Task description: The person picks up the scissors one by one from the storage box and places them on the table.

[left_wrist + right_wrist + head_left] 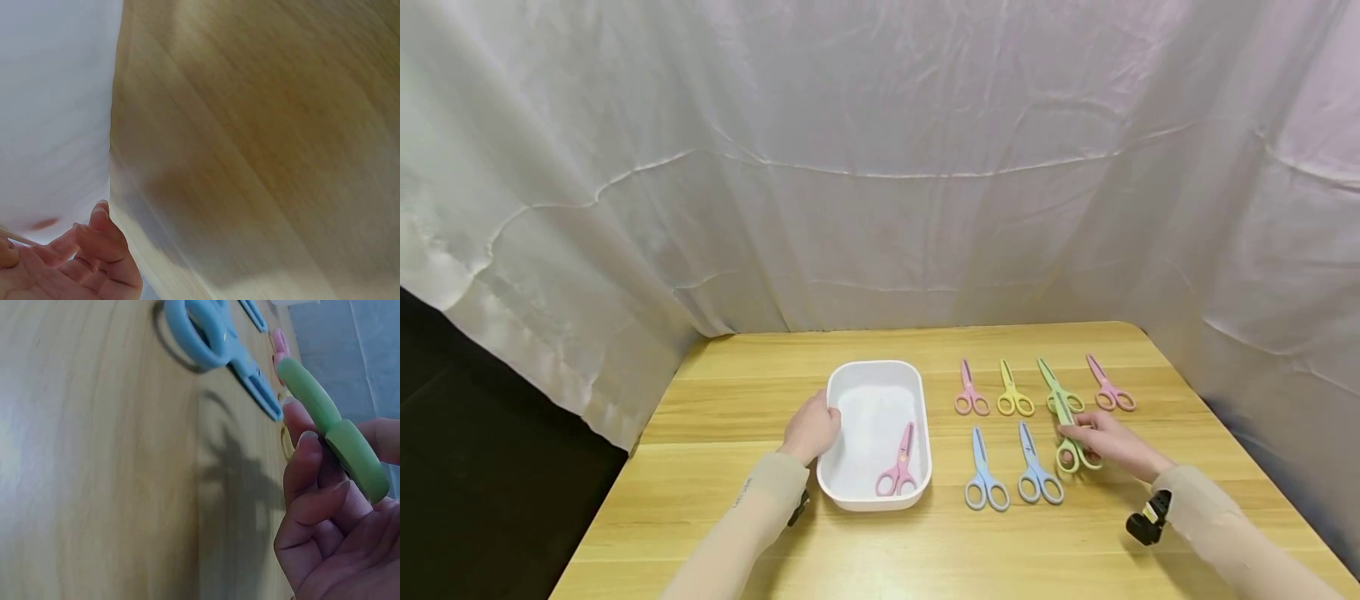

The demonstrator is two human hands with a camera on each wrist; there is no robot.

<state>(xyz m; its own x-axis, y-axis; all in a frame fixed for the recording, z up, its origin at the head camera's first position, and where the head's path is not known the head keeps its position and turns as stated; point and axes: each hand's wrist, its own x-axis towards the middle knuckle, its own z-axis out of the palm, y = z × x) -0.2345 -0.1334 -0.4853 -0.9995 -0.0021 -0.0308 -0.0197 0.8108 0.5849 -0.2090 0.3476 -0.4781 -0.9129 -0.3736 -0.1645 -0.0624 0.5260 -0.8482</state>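
Note:
My left hand grips the left rim of a white tray, thumb over the edge. Inside the tray lies a pair of pink scissors. At the right, my right hand holds light green scissors by the handles, blades pointing away. In the right wrist view the green handle sits between thumb and fingers, above the table with a shadow below. Beyond it, a second pair of green scissors lies on the table, partly overlapped by the held pair.
Blue scissors and a second blue pair lie between tray and right hand. Behind them are pink scissors, yellow scissors and, farther right, another pink pair. A pale curtain hangs around the wooden table.

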